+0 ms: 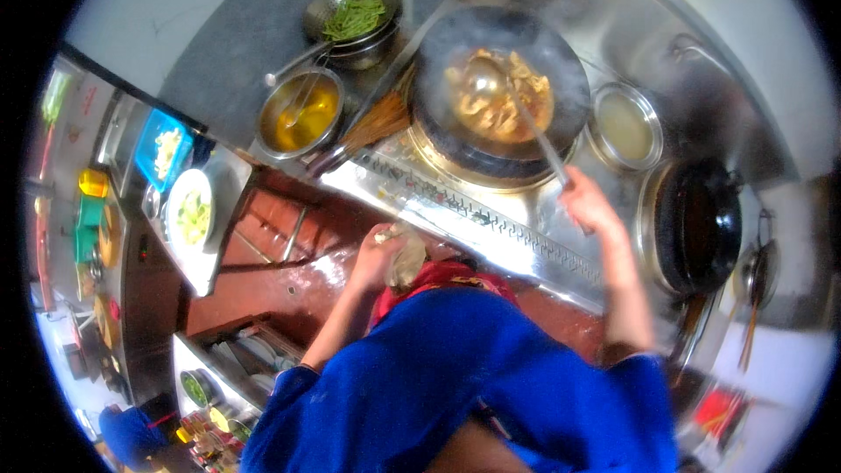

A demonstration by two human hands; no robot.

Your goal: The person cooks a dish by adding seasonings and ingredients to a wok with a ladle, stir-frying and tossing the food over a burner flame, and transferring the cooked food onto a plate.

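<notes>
My right hand [587, 200] grips the handle of a metal ladle [537, 133], whose bowl rests among the food in a large black wok [570, 79]. Pale, sauced pieces of food [502, 112] lie in brownish liquid there, and steam hangs over them. Close to my waist, my left hand [378, 255] clasps a crumpled greyish cloth [409, 257]. It is apart from the wok, on the near side of the stove's front edge.
Left of the wok are a bamboo wok brush [381, 119], a pot of yellow oil [268, 135] and a strainer [318, 16] holding green vegetables. A metal bowl of cloudy liquid [625, 128] and a second black wok [700, 230] stand right. A drain grating [486, 213] edges the stove.
</notes>
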